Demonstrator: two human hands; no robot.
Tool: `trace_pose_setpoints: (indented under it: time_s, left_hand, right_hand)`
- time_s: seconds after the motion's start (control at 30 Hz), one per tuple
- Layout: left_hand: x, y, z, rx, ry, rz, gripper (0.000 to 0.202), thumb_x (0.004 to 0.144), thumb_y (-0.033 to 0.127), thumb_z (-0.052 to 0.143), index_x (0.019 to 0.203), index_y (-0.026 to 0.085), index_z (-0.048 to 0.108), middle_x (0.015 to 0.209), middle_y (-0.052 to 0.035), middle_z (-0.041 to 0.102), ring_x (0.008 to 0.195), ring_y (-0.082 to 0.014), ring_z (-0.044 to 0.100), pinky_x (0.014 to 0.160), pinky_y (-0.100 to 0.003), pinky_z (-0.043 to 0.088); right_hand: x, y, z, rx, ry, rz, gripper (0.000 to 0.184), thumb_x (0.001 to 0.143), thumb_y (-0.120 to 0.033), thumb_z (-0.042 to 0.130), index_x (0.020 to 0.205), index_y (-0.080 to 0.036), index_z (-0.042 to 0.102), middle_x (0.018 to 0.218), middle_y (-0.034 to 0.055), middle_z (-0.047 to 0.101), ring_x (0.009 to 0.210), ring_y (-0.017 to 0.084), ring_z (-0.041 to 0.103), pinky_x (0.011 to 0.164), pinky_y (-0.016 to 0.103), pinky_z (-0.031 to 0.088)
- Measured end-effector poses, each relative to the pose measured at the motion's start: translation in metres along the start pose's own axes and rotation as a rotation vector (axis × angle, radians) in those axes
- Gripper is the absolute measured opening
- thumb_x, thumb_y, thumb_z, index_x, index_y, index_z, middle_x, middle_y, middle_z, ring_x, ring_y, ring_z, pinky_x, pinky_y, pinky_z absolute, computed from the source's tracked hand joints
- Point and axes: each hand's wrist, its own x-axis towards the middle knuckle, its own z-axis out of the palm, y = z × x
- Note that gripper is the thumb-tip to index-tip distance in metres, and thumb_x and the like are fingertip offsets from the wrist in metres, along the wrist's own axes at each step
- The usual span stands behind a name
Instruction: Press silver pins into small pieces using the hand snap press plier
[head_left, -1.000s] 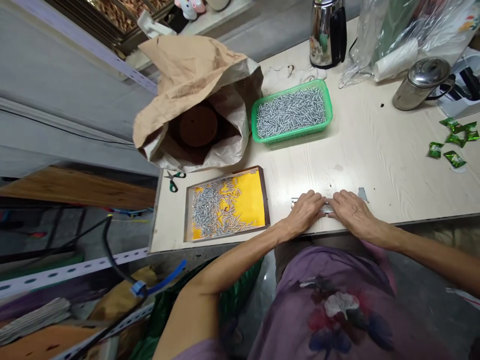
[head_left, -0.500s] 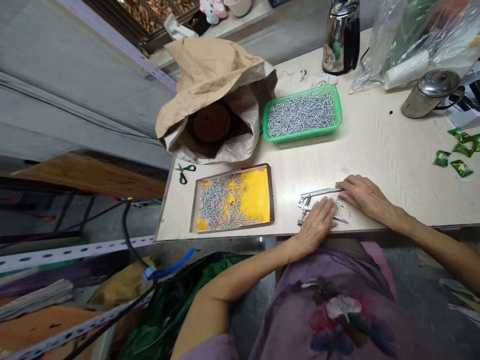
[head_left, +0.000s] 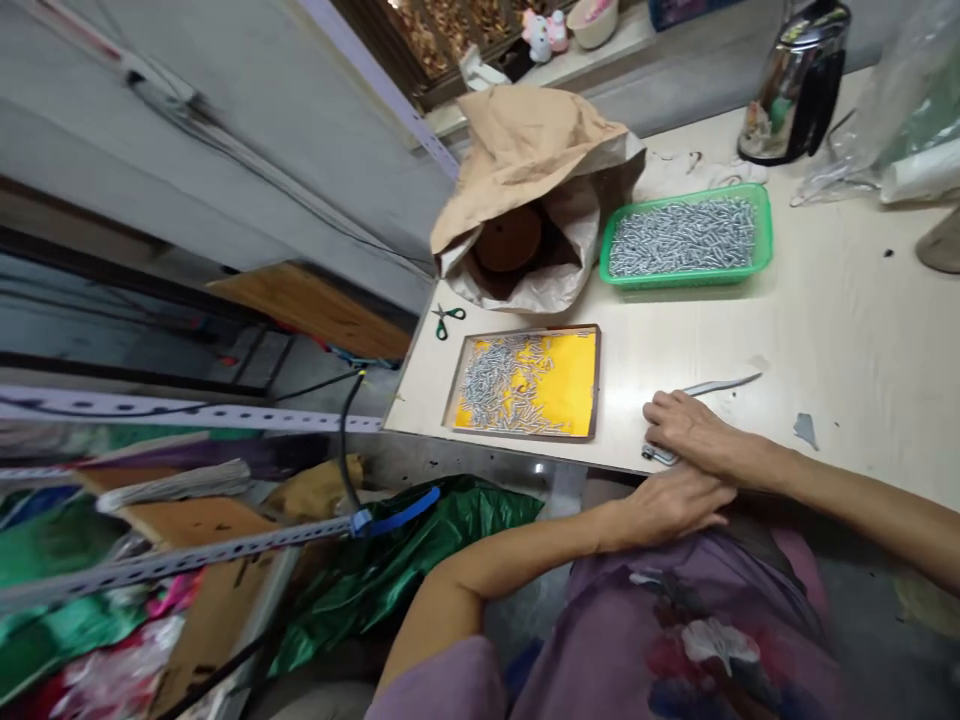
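Observation:
A metal hand tool [head_left: 724,384] with a long lever handle lies on the table near its front edge. My right hand [head_left: 694,435] covers the middle of it, fingers bent and bunched over its head. The handle sticks out beyond my hand to the right, and a small metal end [head_left: 658,455] shows at the left. Just below, at the table's edge, is my left hand [head_left: 671,505], partly under my right wrist. Its fingers stretch to the right, somewhat apart, with nothing visible in them. A shallow tray [head_left: 577,385] with a yellow bottom holds many small silvery metal pieces.
A green basket [head_left: 763,235] full of similar metal pieces stands behind. Beside it an open paper sack [head_left: 540,130] leans near the wall. Small scissors [head_left: 448,321] lie at the left. A grey scrap [head_left: 806,430] lies at right; a steel kettle [head_left: 787,90] stands behind.
My head view has swung left, so the table sits farther right. My right hand has moved left onto the tool's head. My left hand has come off it, down to the table edge.

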Motion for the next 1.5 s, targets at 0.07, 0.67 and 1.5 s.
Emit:
trace_pose_setpoints:
  time_s: [0.07, 0.67, 1.5]
  left_hand:
    - [-0.025, -0.01, -0.015, 0.046, 0.073, -0.066, 0.033, 0.097, 0.034, 0.047, 0.126, 0.023, 0.06, 0.116, -0.0093, 0.068, 0.108, -0.0208, 0.063, 0.09, -0.037, 0.055]
    - [-0.07, -0.111, -0.121, 0.316, -0.263, -0.692, 0.021, 0.089, 0.018, 0.054, 0.075, 0.016, 0.07, 0.086, -0.0091, 0.066, 0.094, -0.0218, 0.06, 0.081, -0.029, 0.045]
    - [0.02, -0.027, -0.071, -0.695, -0.057, -1.091, 0.014, 0.08, 0.018, 0.061, 0.067, 0.013, 0.062, 0.038, 0.0094, 0.044, 0.033, -0.0044, 0.036, 0.038, -0.017, 0.027]
  right_hand:
    - [0.004, 0.002, 0.01, 0.016, 0.041, -0.047, 0.02, 0.089, -0.014, 0.056, 0.071, -0.019, 0.063, 0.086, 0.0075, 0.06, 0.083, 0.02, 0.046, 0.066, 0.033, 0.029]
    - [0.007, 0.115, -0.085, 0.15, 0.945, 0.56, 0.022, 0.091, -0.027, 0.05, 0.105, -0.02, 0.065, 0.092, 0.0076, 0.069, 0.081, 0.02, 0.064, 0.074, 0.036, 0.053]
    - [-0.094, -0.034, 0.026, 0.127, 0.168, 0.588, 0.027, 0.099, -0.017, 0.033, 0.096, -0.018, 0.06, 0.092, 0.0063, 0.061, 0.073, 0.016, 0.061, 0.062, 0.027, 0.047]
